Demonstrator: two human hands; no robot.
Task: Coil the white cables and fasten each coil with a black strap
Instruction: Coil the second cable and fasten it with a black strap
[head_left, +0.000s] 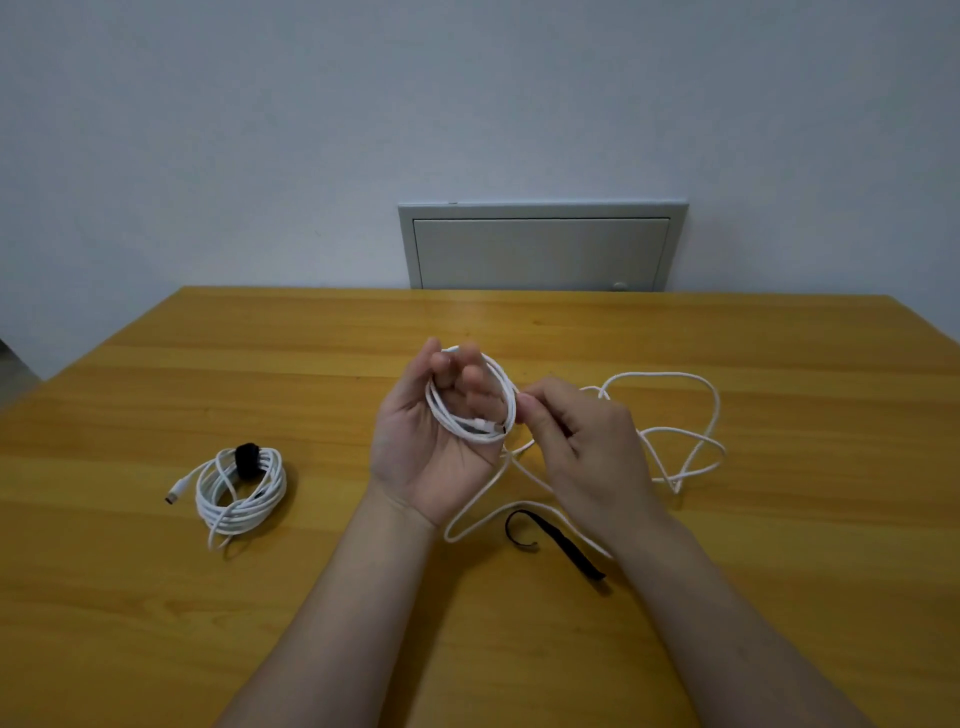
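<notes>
White cable (501, 376) is partly wound into a small coil held above the middle of the wooden table (156, 623). The left hand (426, 441) is palm up, its fingers curled through the loops so that the coil hangs round them, with the thumb up at the left side. The right hand (587, 441) pinches the cable between thumb and forefinger at the coil's right edge, its other fingers folded in. The unwound length (714, 405) trails from the hands in loose bends over the table to the right and under the right wrist. A loose black strap (566, 545) lies flat on the table just beside the right forearm. Well to the left lies a finished coil (241, 493), bound at its far side by a fastened strap (247, 460), its plug (174, 493) sticking out leftward. A grey wall panel (540, 249) stands behind the table.
</notes>
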